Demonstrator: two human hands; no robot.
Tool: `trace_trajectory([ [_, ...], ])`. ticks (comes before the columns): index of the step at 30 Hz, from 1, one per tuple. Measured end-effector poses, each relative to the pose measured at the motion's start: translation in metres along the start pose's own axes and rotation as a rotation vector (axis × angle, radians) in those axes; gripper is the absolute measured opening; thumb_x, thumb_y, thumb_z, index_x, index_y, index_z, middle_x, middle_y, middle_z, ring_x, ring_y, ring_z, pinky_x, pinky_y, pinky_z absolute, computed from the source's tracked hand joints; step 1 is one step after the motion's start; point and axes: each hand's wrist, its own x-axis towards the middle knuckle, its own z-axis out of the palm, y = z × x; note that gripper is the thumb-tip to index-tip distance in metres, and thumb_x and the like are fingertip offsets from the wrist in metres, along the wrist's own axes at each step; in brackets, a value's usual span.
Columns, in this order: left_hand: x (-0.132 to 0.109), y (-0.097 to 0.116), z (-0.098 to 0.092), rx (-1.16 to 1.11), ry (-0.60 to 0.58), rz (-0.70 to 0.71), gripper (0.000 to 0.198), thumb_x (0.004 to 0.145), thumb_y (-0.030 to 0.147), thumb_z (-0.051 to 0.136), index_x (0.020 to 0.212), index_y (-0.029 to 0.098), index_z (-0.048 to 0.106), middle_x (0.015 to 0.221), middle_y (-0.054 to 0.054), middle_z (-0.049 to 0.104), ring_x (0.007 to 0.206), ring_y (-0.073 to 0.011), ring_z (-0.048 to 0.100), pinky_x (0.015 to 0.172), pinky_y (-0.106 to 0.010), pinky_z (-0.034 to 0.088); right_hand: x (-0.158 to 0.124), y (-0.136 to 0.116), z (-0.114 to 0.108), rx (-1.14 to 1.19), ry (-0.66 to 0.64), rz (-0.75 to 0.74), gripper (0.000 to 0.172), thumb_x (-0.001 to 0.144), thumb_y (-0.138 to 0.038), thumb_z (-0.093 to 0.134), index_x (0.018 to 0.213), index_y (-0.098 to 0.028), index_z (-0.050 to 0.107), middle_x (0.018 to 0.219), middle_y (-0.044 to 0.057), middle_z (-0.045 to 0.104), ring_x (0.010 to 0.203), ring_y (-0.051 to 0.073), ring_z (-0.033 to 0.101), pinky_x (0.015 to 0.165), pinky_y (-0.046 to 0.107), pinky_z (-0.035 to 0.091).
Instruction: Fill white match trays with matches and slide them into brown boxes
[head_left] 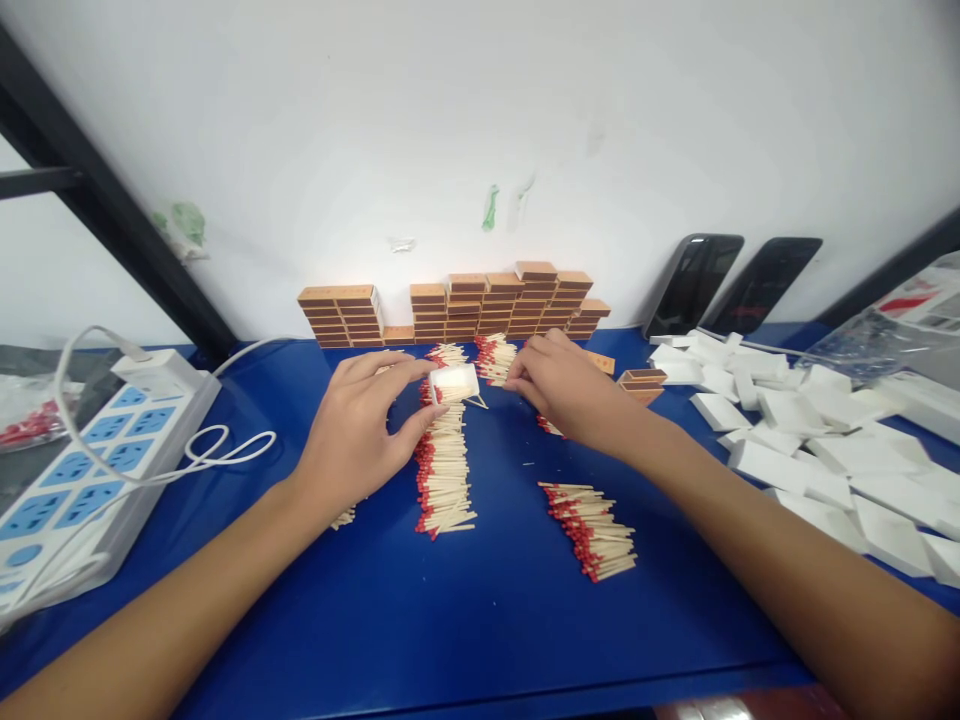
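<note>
My left hand (367, 415) grips a small white matchbox tray (466, 380) between thumb and fingers. Some red-tipped matches lie in the tray, which is above a long row of matches (446, 480). The fingers of my right hand (559, 385) are pinched together beside another pile of matches (493, 358); what they hold, if anything, is hidden. Nearer to me, on the right, lies a separate heap of matches (592, 530). A few more matches show partly from behind both hands.
Stacked orange-brown matchboxes (480, 310) line the wall, and a small stack (642, 384) stands by my right hand. Many white trays (810, 420) are heaped on the right. Two dark phones (694, 285) lean on the wall. A power strip (112, 470) with white cable lies left.
</note>
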Motion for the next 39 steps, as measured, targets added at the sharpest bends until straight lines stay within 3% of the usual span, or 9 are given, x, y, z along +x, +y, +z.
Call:
trace_trajectory([
  [8, -0.002, 0.002, 0.003, 0.007, -0.008, 0.013, 0.031, 0.094, 0.034, 0.075, 0.121, 0.02, 0.07, 0.121, -0.01, 0.074, 0.119, -0.0274, 0.068, 0.105, -0.044, 0.05, -0.008, -0.031, -0.031, 0.208, 0.184, -0.044, 0.015, 0.104, -0.029, 0.057, 0.092, -0.021, 0.061, 0.096, 0.008, 0.065, 0.094, 0.025, 0.051, 0.082, 0.037, 0.042],
  [14, -0.002, 0.009, 0.002, -0.037, -0.029, 0.037, 0.033, 0.093, 0.035, 0.075, 0.123, 0.021, 0.07, 0.123, -0.01, 0.073, 0.119, -0.0266, 0.068, 0.108, -0.045, 0.049, -0.005, -0.052, -0.02, -0.053, 0.224, -0.178, 0.019, 0.104, -0.028, 0.055, 0.092, -0.017, 0.064, 0.092, 0.011, 0.064, 0.089, 0.026, 0.047, 0.082, 0.04, 0.04],
  [19, -0.003, 0.009, 0.002, -0.057, -0.047, 0.04, 0.032, 0.094, 0.035, 0.074, 0.123, 0.021, 0.07, 0.122, -0.01, 0.073, 0.116, -0.0272, 0.068, 0.106, -0.046, 0.05, -0.001, -0.057, -0.011, -0.274, 0.238, -0.198, 0.026, 0.106, -0.025, 0.049, 0.091, -0.014, 0.067, 0.088, 0.012, 0.062, 0.085, 0.025, 0.046, 0.077, 0.039, 0.036],
  [26, -0.002, 0.008, 0.002, -0.076, -0.052, 0.037, 0.03, 0.095, 0.034, 0.073, 0.121, 0.021, 0.069, 0.12, -0.009, 0.074, 0.115, -0.0263, 0.068, 0.105, -0.045, 0.051, -0.001, -0.063, -0.009, -0.28, 0.228, -0.163, 0.027, 0.107, -0.03, 0.048, 0.096, -0.016, 0.068, 0.094, 0.014, 0.065, 0.088, 0.028, 0.047, 0.076, 0.041, 0.035],
  [29, -0.002, 0.007, 0.003, -0.07, -0.06, 0.001, 0.031, 0.094, 0.037, 0.074, 0.121, 0.022, 0.07, 0.122, -0.009, 0.074, 0.116, -0.027, 0.068, 0.107, -0.046, 0.05, -0.002, -0.057, -0.017, -0.168, 0.205, -0.125, 0.023, 0.105, -0.032, 0.05, 0.1, -0.018, 0.068, 0.099, 0.015, 0.066, 0.093, 0.029, 0.049, 0.079, 0.043, 0.038],
  [33, -0.003, 0.003, 0.005, -0.029, -0.038, -0.023, 0.033, 0.093, 0.043, 0.075, 0.119, 0.024, 0.071, 0.123, -0.009, 0.074, 0.119, -0.0289, 0.068, 0.108, -0.048, 0.05, -0.002, -0.03, -0.026, -0.075, 0.25, -0.043, 0.025, 0.105, -0.026, 0.046, 0.1, -0.019, 0.069, 0.1, 0.015, 0.066, 0.096, 0.031, 0.05, 0.085, 0.045, 0.039],
  [39, -0.002, -0.001, 0.005, 0.023, -0.043, -0.046, 0.029, 0.094, 0.037, 0.073, 0.119, 0.022, 0.071, 0.121, -0.01, 0.075, 0.121, -0.0288, 0.067, 0.107, -0.047, 0.048, 0.002, 0.004, -0.005, 0.025, 0.167, 0.025, 0.022, 0.102, -0.026, 0.053, 0.092, -0.018, 0.071, 0.094, 0.013, 0.066, 0.093, 0.028, 0.05, 0.089, 0.043, 0.04],
])
